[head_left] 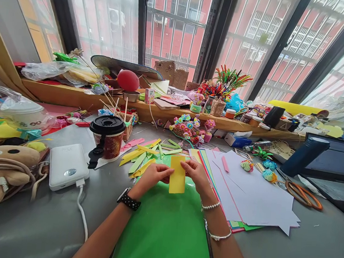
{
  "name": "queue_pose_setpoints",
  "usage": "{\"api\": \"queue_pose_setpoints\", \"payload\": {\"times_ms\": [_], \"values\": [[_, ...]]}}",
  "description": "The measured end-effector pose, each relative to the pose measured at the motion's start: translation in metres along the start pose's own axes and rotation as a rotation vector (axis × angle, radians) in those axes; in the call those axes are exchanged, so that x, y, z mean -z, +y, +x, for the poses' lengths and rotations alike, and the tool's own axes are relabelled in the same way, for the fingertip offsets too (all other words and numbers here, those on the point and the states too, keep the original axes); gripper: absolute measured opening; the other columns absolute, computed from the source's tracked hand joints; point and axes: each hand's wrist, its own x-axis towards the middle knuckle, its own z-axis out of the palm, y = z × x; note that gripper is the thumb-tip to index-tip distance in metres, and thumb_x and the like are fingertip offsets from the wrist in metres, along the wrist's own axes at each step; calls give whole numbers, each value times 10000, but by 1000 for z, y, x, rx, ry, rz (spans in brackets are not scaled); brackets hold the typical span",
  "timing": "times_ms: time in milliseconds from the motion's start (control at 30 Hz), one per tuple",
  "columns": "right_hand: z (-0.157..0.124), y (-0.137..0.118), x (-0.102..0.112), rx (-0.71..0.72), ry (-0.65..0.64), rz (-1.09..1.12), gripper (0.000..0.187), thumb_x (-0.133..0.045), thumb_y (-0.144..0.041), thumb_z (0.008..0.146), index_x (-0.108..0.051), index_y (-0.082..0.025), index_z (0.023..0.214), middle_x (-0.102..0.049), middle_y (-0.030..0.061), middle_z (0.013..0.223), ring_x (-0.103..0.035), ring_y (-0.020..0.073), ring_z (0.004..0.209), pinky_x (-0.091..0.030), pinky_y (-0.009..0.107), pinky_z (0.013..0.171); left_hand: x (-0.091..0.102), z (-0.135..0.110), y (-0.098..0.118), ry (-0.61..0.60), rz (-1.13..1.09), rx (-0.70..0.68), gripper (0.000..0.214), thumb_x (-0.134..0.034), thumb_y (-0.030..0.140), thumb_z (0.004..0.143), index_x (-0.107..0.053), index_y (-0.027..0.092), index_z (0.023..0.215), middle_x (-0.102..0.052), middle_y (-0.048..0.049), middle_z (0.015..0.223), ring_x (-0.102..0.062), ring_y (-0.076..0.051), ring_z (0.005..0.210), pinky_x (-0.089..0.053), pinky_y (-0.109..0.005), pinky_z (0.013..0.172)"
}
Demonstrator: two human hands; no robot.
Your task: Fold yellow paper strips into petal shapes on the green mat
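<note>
A yellow paper strip (177, 177) is held upright above a green sheet (163, 228) in the middle of the grey table (31, 225). My left hand (152, 176) pinches its left edge and wears a black watch at the wrist. My right hand (196, 174) pinches the right edge, with two bead bracelets below it. Both hands are closed on the strip. Cut yellow, green and pink paper strips (144, 152) lie just beyond the hands.
A lidded coffee cup (107, 136) and a white power bank (66, 166) with its cable sit at the left. A stack of white and coloured sheets (250, 192) lies at the right, with orange scissors (303, 194), a laptop (334, 159) and paper flowers (190, 127) behind.
</note>
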Motion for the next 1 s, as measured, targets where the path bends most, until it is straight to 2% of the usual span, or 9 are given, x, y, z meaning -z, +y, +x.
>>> {"api": "queue_pose_setpoints", "payload": {"times_ms": [633, 900, 1000], "values": [[-1, 0, -3, 41, 25, -47, 328, -645, -449, 559, -492, -158, 558, -513, -32, 537, -500, 103, 515, -413, 233, 493, 3, 1, -1, -57, -45, 65, 318, -649, 433, 545, -611, 129, 634, -638, -16, 590, -599, -149, 575, -478, -261, 594], [-2, 1, -4, 43, 0, -57, 311, -633, -450, 579, -551, -153, 623, -571, 0, 606, -555, 140, 590, -447, 250, 522, 4, 0, 1, 40, -85, 29, 307, -675, 395, 527, -612, 117, 641, -628, -22, 605, -583, -134, 559, -481, -263, 594], [-2, 1, -4, 3, -41, -41, 310, -636, -442, 582, -580, -153, 678, -608, 24, 680, -581, 162, 655, -475, 276, 580, 5, 1, 1, 119, -116, 7, 315, -672, 404, 528, -612, 118, 646, -629, -22, 611, -587, -139, 574, -488, -274, 611]]}}
